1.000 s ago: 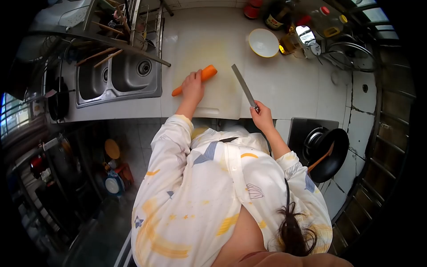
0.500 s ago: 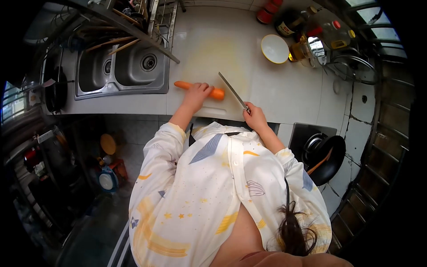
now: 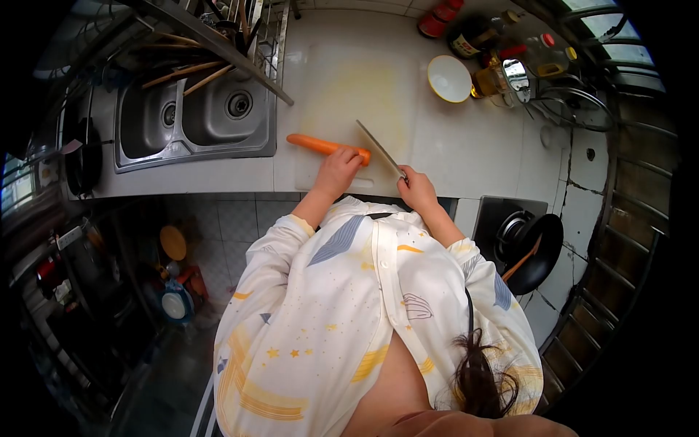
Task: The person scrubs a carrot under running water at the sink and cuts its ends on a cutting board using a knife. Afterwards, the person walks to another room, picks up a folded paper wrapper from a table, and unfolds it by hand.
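Observation:
An orange carrot (image 3: 309, 143) lies slantwise on a white, yellow-stained cutting board (image 3: 357, 87). My left hand (image 3: 340, 171) is closed over the carrot near its thick right end, the fingers wrapped on top. In my right hand (image 3: 418, 191) is the handle of a kitchen knife (image 3: 380, 149), its fingers curled around it. The blade points up and to the left, seen nearly edge-on, just right of the carrot's end and apart from it.
A double steel sink (image 3: 226, 109) is at the left, with chopsticks and a rack above it. A white bowl (image 3: 449, 79) stands right of the board, beside several bottles (image 3: 473, 40). A black wok (image 3: 539, 255) sits on the stove at lower right.
My left hand has slid right along the carrot toward its thick end, so more of the carrot's left part shows. The knife and right hand have hardly moved.

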`<state>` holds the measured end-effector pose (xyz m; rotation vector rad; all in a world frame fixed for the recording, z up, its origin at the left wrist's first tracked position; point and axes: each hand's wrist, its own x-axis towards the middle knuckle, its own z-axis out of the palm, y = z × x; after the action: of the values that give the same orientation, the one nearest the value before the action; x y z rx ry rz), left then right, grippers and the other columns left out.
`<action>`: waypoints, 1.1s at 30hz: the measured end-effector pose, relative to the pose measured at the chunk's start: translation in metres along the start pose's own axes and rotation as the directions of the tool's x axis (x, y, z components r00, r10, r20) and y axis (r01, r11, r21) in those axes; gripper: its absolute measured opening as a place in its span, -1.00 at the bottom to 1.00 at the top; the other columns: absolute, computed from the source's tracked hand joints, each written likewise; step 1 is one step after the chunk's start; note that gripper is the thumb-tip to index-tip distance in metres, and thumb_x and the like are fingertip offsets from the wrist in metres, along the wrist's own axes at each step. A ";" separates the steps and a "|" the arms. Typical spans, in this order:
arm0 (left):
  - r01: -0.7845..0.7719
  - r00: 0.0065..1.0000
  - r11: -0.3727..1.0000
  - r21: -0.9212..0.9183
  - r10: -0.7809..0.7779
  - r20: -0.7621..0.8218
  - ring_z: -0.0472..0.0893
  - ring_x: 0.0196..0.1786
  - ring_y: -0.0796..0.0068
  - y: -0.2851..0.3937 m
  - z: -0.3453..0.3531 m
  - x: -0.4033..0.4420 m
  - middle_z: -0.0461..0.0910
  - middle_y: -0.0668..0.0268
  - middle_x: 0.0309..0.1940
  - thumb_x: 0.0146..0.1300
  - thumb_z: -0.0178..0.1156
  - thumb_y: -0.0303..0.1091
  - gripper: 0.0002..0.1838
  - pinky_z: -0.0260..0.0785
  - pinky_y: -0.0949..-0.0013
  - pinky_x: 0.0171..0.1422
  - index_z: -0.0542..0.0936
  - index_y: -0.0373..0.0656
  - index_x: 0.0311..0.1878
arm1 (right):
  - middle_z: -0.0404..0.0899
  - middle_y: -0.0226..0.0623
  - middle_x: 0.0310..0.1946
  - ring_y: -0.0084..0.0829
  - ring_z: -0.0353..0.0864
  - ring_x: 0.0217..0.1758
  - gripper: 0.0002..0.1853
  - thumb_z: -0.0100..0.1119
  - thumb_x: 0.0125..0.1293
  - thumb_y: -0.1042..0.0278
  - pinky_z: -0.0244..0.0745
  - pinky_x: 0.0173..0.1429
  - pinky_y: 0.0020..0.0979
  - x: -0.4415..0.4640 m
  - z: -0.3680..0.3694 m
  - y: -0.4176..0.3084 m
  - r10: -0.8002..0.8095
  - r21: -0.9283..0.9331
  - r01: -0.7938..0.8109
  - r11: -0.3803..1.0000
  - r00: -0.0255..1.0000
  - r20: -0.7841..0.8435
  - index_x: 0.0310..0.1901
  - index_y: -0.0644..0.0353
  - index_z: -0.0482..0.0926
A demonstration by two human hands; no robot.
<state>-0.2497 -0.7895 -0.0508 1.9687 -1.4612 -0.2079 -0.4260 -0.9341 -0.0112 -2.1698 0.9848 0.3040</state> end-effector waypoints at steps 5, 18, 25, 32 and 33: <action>0.037 0.999 0.998 -0.056 -0.038 -0.021 0.51 -0.18 0.23 0.006 0.000 0.005 0.50 0.29 -0.26 -0.02 0.24 -0.45 -0.80 0.41 0.27 -0.14 0.56 -0.14 -0.26 | 0.60 -0.04 -0.39 -0.05 0.58 -0.28 -0.66 -0.01 0.17 0.27 0.48 -0.16 -0.16 -0.008 -0.016 -0.020 0.088 0.012 -0.089 0.996 0.995 0.050 -0.04 0.13 0.56; 0.099 0.995 0.993 -0.065 -0.098 0.028 0.42 -0.12 0.13 0.004 0.013 0.008 0.46 0.23 -0.16 0.00 0.18 -0.49 -0.73 0.35 0.18 -0.03 0.53 -0.12 -0.16 | 0.59 -0.05 -0.41 -0.03 0.57 -0.31 -0.74 -0.08 0.22 0.32 0.46 -0.19 -0.10 -0.022 -0.049 -0.061 -0.043 -0.197 0.056 0.979 0.997 0.067 -0.16 0.15 0.58; 0.145 0.988 0.987 -0.068 -0.141 0.057 0.42 -0.12 0.12 0.010 0.006 0.008 0.46 0.23 -0.17 -0.02 0.17 -0.53 -0.72 0.34 0.19 -0.03 0.53 -0.13 -0.16 | 0.59 -0.01 -0.41 -0.02 0.57 -0.32 -0.73 -0.08 0.22 0.34 0.47 -0.21 -0.10 -0.009 -0.037 -0.050 -0.043 -0.227 0.065 0.972 0.994 0.099 -0.13 0.14 0.58; 0.161 0.986 0.986 -0.044 -0.158 0.051 0.40 -0.09 0.11 0.013 0.005 0.006 0.45 0.23 -0.17 -0.02 0.12 -0.55 -0.74 0.33 0.18 0.01 0.52 -0.13 -0.19 | 0.59 0.00 -0.39 -0.02 0.57 -0.32 -0.70 -0.06 0.23 0.33 0.47 -0.20 -0.12 -0.005 -0.028 -0.041 -0.090 -0.182 0.106 0.978 0.991 0.097 -0.05 0.14 0.56; 0.153 0.988 0.985 -0.076 -0.150 0.043 0.39 -0.07 0.11 0.013 0.003 0.007 0.45 0.23 -0.17 -0.02 0.11 -0.55 -0.75 0.32 0.18 0.03 0.52 -0.13 -0.21 | 0.59 0.00 -0.39 -0.02 0.57 -0.32 -0.70 -0.06 0.23 0.33 0.47 -0.20 -0.12 -0.008 -0.033 -0.045 -0.090 -0.182 0.107 0.978 0.991 0.098 -0.05 0.14 0.56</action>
<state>-0.2590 -0.7994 -0.0437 2.0219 -1.3063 -0.3649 -0.4010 -0.9324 0.0397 -2.3436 0.8240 0.4579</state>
